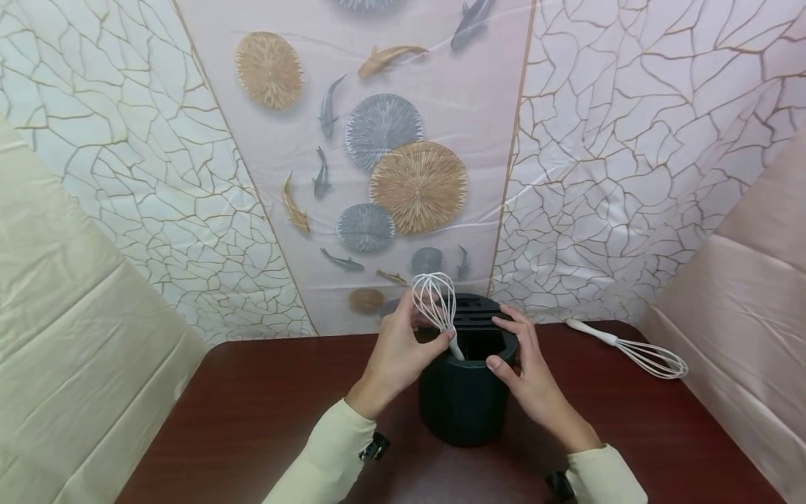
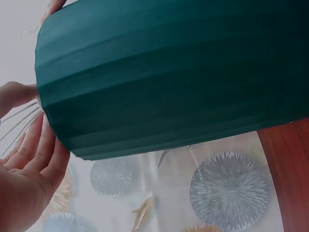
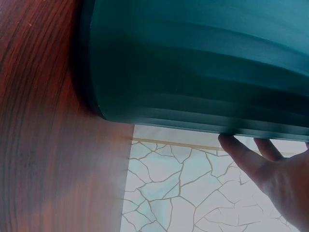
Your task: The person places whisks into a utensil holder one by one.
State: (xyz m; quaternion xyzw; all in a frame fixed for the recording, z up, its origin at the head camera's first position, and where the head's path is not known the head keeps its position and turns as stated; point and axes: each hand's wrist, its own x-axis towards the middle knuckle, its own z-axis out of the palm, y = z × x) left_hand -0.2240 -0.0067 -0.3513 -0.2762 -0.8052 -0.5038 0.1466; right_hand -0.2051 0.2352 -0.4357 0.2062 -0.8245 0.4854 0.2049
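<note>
A white whisk (image 1: pixel 434 302) stands wires up, its handle reaching into the opening of a dark green utensil holder (image 1: pixel 464 406). My left hand (image 1: pixel 397 353) pinches the whisk around the lower end of its wires. In the left wrist view, the left hand's fingers (image 2: pixel 46 145) are at the holder's rim, and the whisk wires show between them and the thumb. My right hand (image 1: pixel 535 378) grips the holder's right side at the rim, thumb in front and fingers farther back. The handle's lower end is hidden inside the holder.
A second white whisk (image 1: pixel 636 350) lies on the dark red wooden table (image 1: pixel 283 420) at the far right. A slotted section (image 1: pixel 472 304) covers the back of the holder's top. Patterned cloth (image 1: pixel 384 133) hangs behind the table, with plain pale panels at both sides.
</note>
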